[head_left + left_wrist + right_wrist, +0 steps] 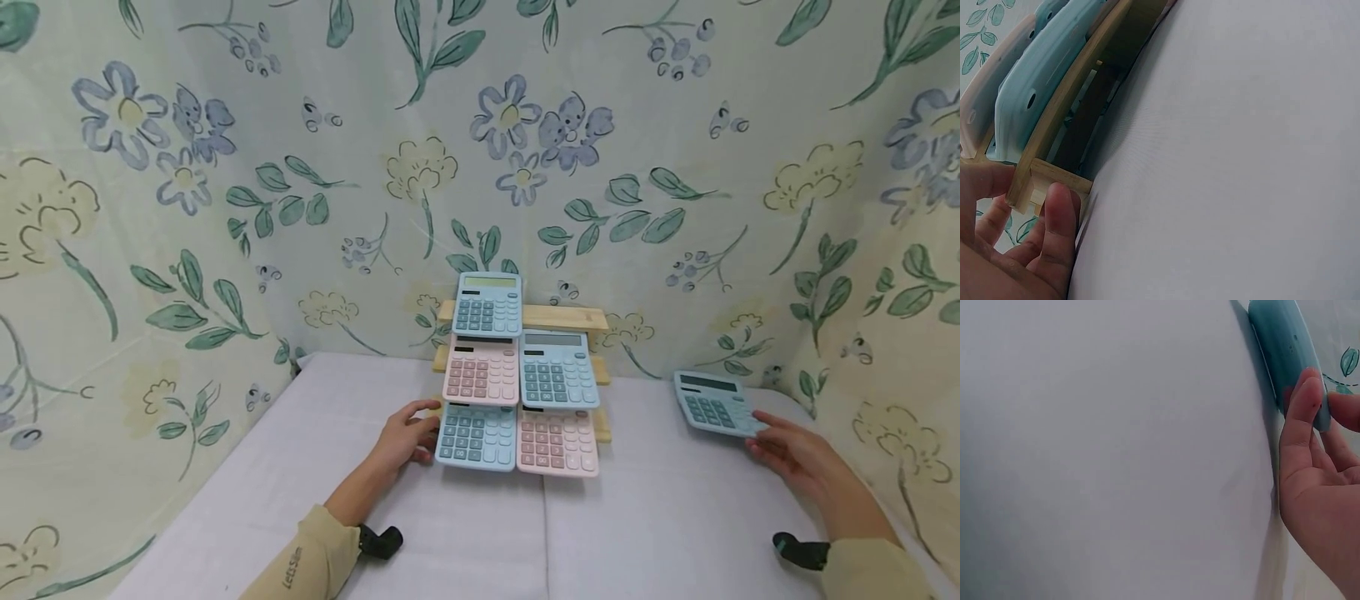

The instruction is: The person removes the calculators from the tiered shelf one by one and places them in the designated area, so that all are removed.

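the right hand [795,454], nearly closed, pinches the 4 o'clock end of a blue calculator [712,404], which is at 3 o'clock from the wooden rack [566,317] on the counter [645,517]. the left hand [405,437], fingers curled, grips the rack's 8 o'clock corner; 5 more calculators [506,375] lean on it.

Both sleeves [324,552] are of beige colour, the left one carrying small dark lettering [292,567], and beside each sits a small black device [382,543] with rounded end.
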### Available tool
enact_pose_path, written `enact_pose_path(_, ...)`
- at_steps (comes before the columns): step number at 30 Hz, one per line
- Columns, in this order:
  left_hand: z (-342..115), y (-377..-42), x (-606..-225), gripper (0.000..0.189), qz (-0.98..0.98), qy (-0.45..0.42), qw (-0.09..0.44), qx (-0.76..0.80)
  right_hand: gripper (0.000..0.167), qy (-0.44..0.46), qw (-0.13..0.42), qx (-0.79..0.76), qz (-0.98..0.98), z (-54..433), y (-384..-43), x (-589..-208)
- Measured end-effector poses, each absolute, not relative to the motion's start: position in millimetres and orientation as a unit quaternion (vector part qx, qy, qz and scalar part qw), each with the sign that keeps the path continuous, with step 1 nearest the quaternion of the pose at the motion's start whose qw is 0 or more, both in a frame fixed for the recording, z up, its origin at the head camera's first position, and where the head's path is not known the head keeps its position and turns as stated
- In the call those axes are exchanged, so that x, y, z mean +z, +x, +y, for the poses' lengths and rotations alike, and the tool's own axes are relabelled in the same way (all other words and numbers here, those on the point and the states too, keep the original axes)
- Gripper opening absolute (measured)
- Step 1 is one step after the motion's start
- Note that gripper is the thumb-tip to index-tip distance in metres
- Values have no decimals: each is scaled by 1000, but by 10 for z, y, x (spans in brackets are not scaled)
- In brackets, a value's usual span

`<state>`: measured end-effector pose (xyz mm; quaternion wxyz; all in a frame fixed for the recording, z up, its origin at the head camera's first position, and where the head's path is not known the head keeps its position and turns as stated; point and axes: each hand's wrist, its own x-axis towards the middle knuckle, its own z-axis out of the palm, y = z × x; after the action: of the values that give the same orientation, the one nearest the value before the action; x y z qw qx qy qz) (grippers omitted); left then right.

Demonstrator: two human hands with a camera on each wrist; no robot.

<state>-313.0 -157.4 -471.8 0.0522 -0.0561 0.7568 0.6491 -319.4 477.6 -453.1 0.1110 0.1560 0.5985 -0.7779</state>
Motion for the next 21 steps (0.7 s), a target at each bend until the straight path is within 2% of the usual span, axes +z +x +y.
enact_pose_path(6,-1572,-3130,-4718,40,755,-54,54,651,50,180,97,-767,608,4801,-3201,-4584)
enact_pose_path(9,-1572,-3132,-4717,40,756,-52,54,650,41,184,91,-766,609,4819,-3223,-4597)
enact_pose_path(15,-1579,-3140,-4735,40,756,-54,51,650,86,179,91,-760,618,4805,-3252,-4567)
enact_pose_path(21,-1583,-3145,-4747,40,757,-55,53,649,86,205,79,-742,633,4777,-3284,-4573)
